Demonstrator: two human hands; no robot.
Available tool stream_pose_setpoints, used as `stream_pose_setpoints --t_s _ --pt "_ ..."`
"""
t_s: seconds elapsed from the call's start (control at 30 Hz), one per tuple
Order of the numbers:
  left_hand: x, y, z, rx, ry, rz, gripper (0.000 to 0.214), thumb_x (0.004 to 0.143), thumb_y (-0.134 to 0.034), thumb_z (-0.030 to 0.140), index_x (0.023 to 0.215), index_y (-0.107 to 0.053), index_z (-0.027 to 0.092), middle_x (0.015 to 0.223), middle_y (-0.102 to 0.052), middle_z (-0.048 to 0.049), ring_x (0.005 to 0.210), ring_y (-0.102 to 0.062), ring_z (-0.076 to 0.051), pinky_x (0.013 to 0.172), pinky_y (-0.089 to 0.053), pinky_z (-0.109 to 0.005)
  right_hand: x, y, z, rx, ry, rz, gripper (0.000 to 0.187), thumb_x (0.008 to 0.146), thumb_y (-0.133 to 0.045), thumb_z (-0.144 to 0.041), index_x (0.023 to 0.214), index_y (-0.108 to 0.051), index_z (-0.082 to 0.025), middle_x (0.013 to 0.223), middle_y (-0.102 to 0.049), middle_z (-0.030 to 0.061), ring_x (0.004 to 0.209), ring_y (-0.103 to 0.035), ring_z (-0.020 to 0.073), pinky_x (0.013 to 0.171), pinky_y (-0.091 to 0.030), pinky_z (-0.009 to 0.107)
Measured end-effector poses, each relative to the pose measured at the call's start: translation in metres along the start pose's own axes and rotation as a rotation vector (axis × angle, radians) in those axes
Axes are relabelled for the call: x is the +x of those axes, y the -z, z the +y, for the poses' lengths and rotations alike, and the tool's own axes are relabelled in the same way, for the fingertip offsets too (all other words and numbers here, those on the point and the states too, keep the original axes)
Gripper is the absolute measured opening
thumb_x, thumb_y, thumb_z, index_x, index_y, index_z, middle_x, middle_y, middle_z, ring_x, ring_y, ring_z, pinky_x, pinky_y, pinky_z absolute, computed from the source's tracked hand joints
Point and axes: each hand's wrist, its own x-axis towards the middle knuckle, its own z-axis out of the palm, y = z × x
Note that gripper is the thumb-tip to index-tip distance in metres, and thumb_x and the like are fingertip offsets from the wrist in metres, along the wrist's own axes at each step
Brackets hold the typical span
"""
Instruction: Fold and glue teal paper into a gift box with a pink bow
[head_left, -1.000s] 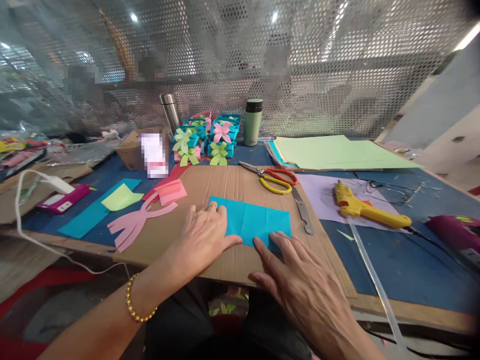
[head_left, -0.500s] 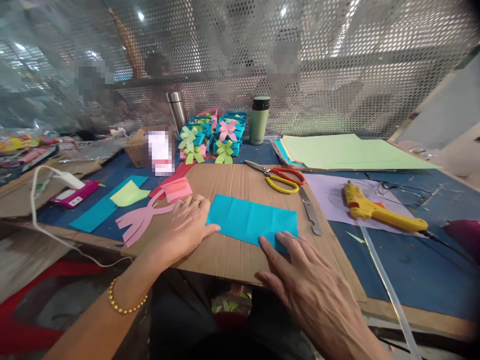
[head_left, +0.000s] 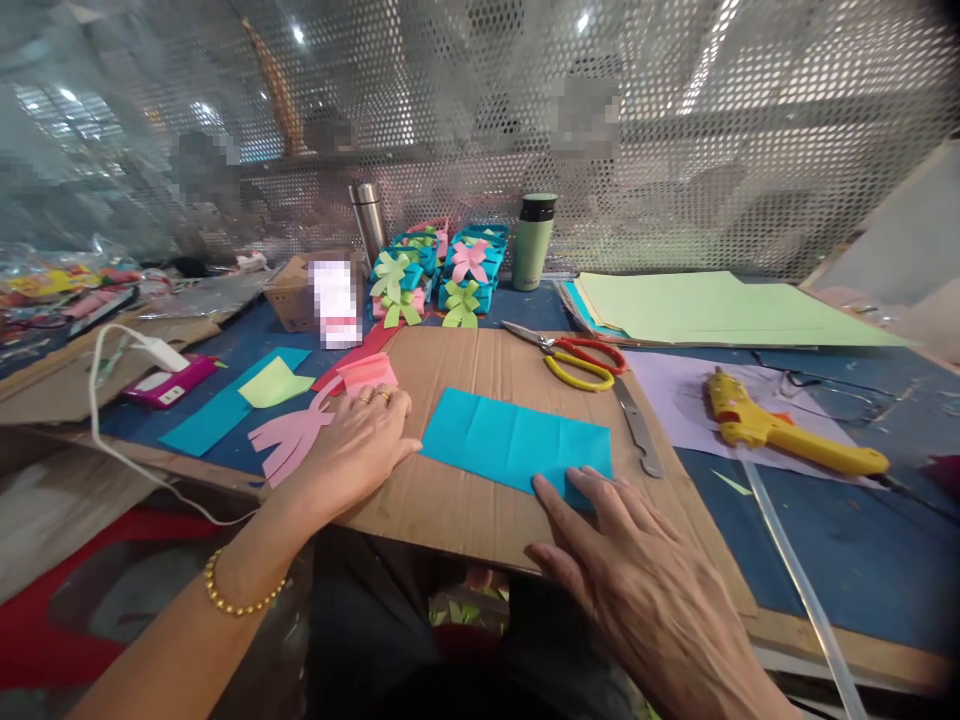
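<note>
A blue strip of paper (head_left: 517,435) with upright fold lines lies flat on a cardboard sheet (head_left: 450,510). On its lower right corner rest the fingertips of my right hand (head_left: 637,570), fingers apart and thumb stretched out. My left hand (head_left: 360,445) is palm down to the left of the strip, its thumb pointing at the strip's left edge. Its fingertips reach the folded pink paper (head_left: 367,374), though whether they press on it I cannot tell. Under the wrist side, part of a pink cut-out with petal-like strips (head_left: 289,440) is hidden.
Scissors (head_left: 577,362) and a flat metal blade (head_left: 637,430) lie right of the strip. A yellow glue gun (head_left: 787,435) rests on purple paper, its glue stick running toward me. Behind stand small paper-flower baskets (head_left: 469,275), a green flask (head_left: 534,240) and a steel bottle (head_left: 367,220).
My left hand has drawn away from the blue strip, leftward toward the folded pink paper. My right hand stays on the strip's corner. The whole view has shifted slightly.
</note>
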Motion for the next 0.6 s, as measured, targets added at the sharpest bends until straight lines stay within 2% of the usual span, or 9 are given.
stream_pose_setpoints --t_s 0.07,0.13,0.2,0.23,0.33,0.47,0.53,0.6 --pt "-0.002 0.001 0.013 0.061 -0.073 0.108 0.022 0.095 -0.058 0.018 0.116 -0.058 0.013 0.127 -0.057 -0.0180 0.111 -0.054 -0.035 0.088 -0.044 -0.048 0.001 0.002 -0.001 0.004 0.004 0.003 0.043 0.101 -0.043 -0.043 0.132 -0.061 -0.018 0.120 -0.061 0.0182 0.109 -0.061 0.0344 0.082 -0.057 0.048" --pt "-0.006 0.000 0.027 0.050 -0.249 0.176 0.027 0.095 -0.050 0.009 0.119 -0.060 0.016 0.133 -0.055 -0.0158 0.113 -0.054 -0.034 0.088 -0.045 -0.046 0.002 0.003 -0.002 0.008 0.008 0.002 0.042 0.101 -0.044 -0.042 0.131 -0.062 -0.018 0.118 -0.061 0.0186 0.109 -0.061 0.0343 0.082 -0.057 0.048" --pt "-0.013 -0.004 0.038 -0.032 -0.425 0.163 0.029 0.096 -0.045 0.007 0.118 -0.062 0.014 0.121 -0.061 -0.0136 0.108 -0.057 -0.029 0.090 -0.046 -0.045 0.003 0.004 -0.002 0.013 0.007 -0.009 0.041 0.099 -0.048 -0.041 0.130 -0.062 -0.017 0.117 -0.062 0.0187 0.108 -0.061 0.0346 0.082 -0.057 0.048" --pt "-0.017 -0.007 0.041 -0.075 -0.461 0.150 0.030 0.096 -0.043 0.006 0.120 -0.061 0.012 0.116 -0.063 -0.0133 0.106 -0.057 -0.028 0.092 -0.046 -0.044 0.003 0.004 -0.002 0.017 0.007 -0.018 0.041 0.098 -0.050 -0.041 0.131 -0.061 -0.017 0.116 -0.062 0.0184 0.108 -0.061 0.0345 0.081 -0.058 0.048" --pt "-0.030 -0.014 0.046 -0.168 -0.444 0.160 0.034 0.097 -0.043 0.007 0.128 -0.057 0.009 0.114 -0.063 -0.0129 0.108 -0.057 -0.026 0.097 -0.047 -0.044 0.003 0.002 -0.001 0.036 0.005 -0.037 0.043 0.096 -0.056 -0.043 0.130 -0.061 -0.018 0.117 -0.062 0.0178 0.108 -0.061 0.0342 0.082 -0.057 0.048" --pt "-0.040 -0.018 0.049 -0.240 -0.398 0.214 0.039 0.097 -0.058 0.033 0.134 -0.057 0.020 0.120 -0.059 -0.0124 0.112 -0.055 -0.030 0.098 -0.047 -0.049 0.008 0.003 0.003 0.081 0.064 0.015 0.038 0.096 -0.056 -0.045 0.119 -0.064 -0.016 0.125 -0.060 0.0173 0.121 -0.052 0.0365 0.098 -0.048 0.056" --pt "-0.042 -0.018 0.051 -0.259 -0.391 0.226 0.050 0.092 -0.063 0.045 0.135 -0.057 0.021 0.121 -0.057 -0.0141 0.112 -0.054 -0.032 0.097 -0.048 -0.051 0.014 0.006 0.004 0.161 0.099 -0.028 0.026 0.097 -0.056 -0.038 0.110 -0.065 -0.018 0.116 -0.063 0.0133 0.111 -0.056 0.0313 0.095 -0.049 0.051" --pt "-0.041 -0.019 0.051 -0.274 -0.391 0.230 0.056 0.089 -0.064 0.052 0.134 -0.059 0.020 0.120 -0.057 -0.0156 0.111 -0.054 -0.033 0.094 -0.049 -0.053 0.021 0.008 0.004 0.253 0.107 -0.113 0.017 0.099 -0.053 -0.029 0.106 -0.065 -0.020 0.101 -0.064 0.0092 0.091 -0.058 0.0235 0.079 -0.051 0.040"
